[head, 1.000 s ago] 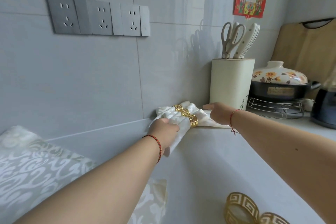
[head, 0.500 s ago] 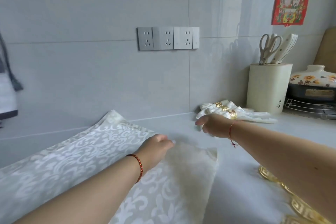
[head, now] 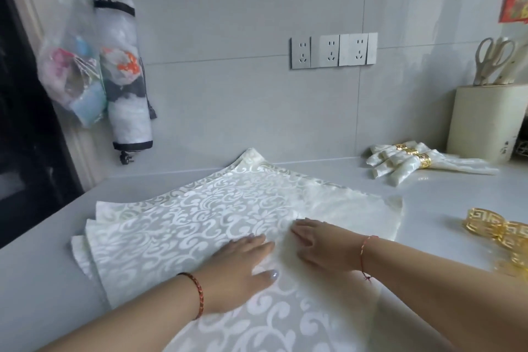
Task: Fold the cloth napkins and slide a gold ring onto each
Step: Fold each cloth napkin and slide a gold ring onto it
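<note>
Nearest, both hands lie flat on the top napkin [head: 200, 226] of a stack spread on the counter [head: 428, 194]: the left hand [head: 240, 263] with fingers straight and thumb out, the right hand [head: 320, 248] just beside it, fingers released and pressing the cloth, gripping nothing. A second ago both hands were far off at the ringed napkins [head: 411, 161] by the wall; they have since let go of those and come back to the stack. That suggests one more napkin is finished and the next fold is about to begin, probably by smoothing or lifting the top sheet. To the right, apart from the stack, loose gold rings [head: 494, 227] wait on the counter. Farther back, the ringed napkins lie in a bundle, each with a gold band, just beside a cream holder [head: 485, 120] with scissors [head: 491, 60]. On the wall are sockets [head: 333, 50], and bags [head: 94, 66] hang at left.
</note>
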